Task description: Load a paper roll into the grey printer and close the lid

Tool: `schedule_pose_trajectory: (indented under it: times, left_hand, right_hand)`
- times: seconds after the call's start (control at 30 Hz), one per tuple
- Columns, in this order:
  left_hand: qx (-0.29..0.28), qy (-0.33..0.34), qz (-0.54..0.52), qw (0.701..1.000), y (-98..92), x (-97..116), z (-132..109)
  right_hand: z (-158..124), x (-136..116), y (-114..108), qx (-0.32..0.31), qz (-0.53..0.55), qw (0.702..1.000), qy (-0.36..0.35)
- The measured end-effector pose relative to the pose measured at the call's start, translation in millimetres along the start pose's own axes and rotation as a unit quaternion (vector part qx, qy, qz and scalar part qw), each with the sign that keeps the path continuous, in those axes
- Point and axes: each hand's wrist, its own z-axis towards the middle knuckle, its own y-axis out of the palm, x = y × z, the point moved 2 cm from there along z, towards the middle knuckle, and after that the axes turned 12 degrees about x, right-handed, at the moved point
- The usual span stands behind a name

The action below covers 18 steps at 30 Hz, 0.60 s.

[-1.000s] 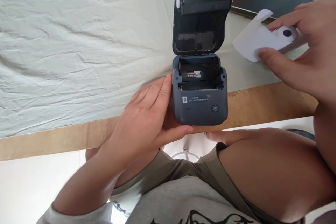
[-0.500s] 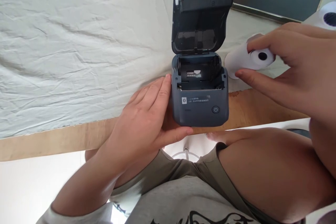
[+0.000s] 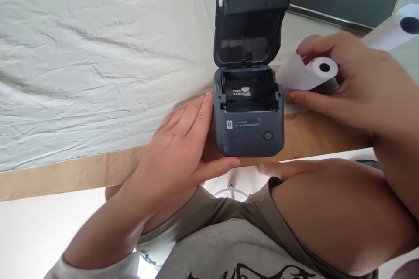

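A small dark grey printer (image 3: 248, 128) stands at the table's front edge with its lid (image 3: 250, 22) raised and its paper bay empty. My left hand (image 3: 183, 148) clasps the printer's left side, thumb along its front base. My right hand (image 3: 356, 83) pinches a white paper roll (image 3: 309, 72) just right of the open bay, with a loose flap of paper hanging toward the printer.
A crumpled pale cloth (image 3: 98, 52) covers the table, with a bare wooden strip (image 3: 65, 176) along the front edge. A dark phone (image 3: 343, 2) lies at the back right. A second white roll (image 3: 397, 28) sits at the far right. My knees are below the table edge.
My right hand has brought the paper roll down and left, from over the phone to beside the printer's open bay. The left hand and printer have stayed put.
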Motion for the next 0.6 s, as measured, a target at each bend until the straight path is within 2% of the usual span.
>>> schedule_pose_trajectory:
  times: [0.2,0.3,0.37,0.43,0.53,0.6]
  left_hand:
    - [-0.003,-0.013,-0.010,1.000,0.4,1.7,0.7]
    - [-0.014,-0.031,-0.010,0.999,-0.6,2.4,0.3]
    - [-0.018,-0.041,-0.009,0.999,-1.1,1.7,-0.5]
    - [-0.011,-0.040,-0.016,0.999,-0.9,0.6,-1.4]
    - [0.006,-0.036,-0.047,0.998,0.5,-1.0,-2.4]
    - [0.017,-0.036,-0.061,0.997,1.3,-1.4,-2.4]
  right_hand:
    - [0.5,5.4,0.7,0.030,-0.007,0.999,-0.009]
    - [-6.7,-3.7,-6.3,0.070,0.070,0.995,-0.015]
    - [-12.5,-15.2,-11.4,0.103,0.167,0.980,-0.019]
    - [-16.5,-30.1,-13.6,0.108,0.304,0.947,0.002]
    - [-16.5,-54.3,-10.5,0.052,0.508,0.855,0.097]
    - [-14.1,-67.5,-7.8,0.016,0.569,0.804,0.173]
